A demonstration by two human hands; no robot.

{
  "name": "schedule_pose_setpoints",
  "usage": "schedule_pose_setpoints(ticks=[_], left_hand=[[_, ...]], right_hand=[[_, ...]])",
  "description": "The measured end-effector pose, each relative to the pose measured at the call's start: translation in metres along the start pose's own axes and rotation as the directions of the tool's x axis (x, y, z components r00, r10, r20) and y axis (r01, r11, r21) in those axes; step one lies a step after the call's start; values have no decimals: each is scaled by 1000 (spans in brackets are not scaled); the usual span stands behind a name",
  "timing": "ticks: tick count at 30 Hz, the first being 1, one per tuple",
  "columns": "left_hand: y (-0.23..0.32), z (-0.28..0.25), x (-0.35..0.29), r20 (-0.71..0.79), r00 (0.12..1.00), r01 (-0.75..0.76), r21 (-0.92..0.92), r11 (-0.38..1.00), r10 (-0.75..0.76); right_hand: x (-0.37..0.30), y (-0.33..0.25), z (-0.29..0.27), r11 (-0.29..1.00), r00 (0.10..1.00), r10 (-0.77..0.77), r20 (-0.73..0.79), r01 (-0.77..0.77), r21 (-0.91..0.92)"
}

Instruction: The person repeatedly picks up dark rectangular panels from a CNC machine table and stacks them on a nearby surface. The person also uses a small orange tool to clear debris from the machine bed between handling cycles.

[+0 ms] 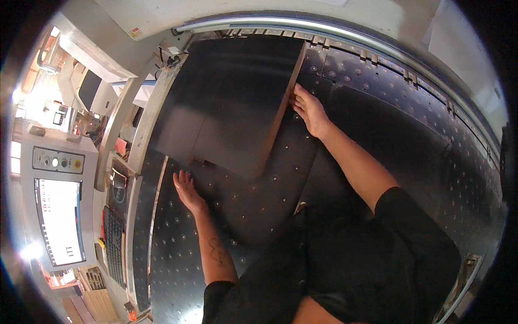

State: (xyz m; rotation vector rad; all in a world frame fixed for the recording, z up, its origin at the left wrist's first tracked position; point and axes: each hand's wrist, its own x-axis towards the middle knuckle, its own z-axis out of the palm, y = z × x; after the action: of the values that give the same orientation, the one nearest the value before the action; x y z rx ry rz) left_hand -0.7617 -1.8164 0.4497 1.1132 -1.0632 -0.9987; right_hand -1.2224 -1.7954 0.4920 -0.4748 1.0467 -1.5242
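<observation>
A large dark panel [232,92] with a brown right edge lies on the dark table [259,202], which is dotted with small round metal studs. A thin line runs across its near left part, perhaps a seam. At the panel's right edge my right hand [310,112] rests its fingers against the side, not wrapped round it. My left hand [189,193] is by the panel's near left edge, fingers stretched out and slightly apart. Whether those fingertips touch the edge I cannot tell. Neither hand grips anything visible.
A long metal beam [259,21] spans the machine's far side, above a row of slots. To the left stand a lit monitor [60,221], a button panel [58,160], a black keyboard [114,245] and a pale frame rail [145,127].
</observation>
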Motion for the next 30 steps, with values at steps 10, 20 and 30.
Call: schedule_pose_setpoints(ticks=[10, 20, 30], left_hand=[[8, 25, 96, -107, 988, 81, -267, 960, -113], [-22, 83, 135, -83, 996, -33, -540, 841, -14], [-54, 212, 196, -118, 992, -106, -518, 849, 52]], right_hand=[[-24, 68, 33, 732, 844, -535, 36, 484, -480], [-11, 96, 94, 614, 743, -669, -35, 525, -589], [98, 21, 41, 693, 742, -659, -125, 534, -484]])
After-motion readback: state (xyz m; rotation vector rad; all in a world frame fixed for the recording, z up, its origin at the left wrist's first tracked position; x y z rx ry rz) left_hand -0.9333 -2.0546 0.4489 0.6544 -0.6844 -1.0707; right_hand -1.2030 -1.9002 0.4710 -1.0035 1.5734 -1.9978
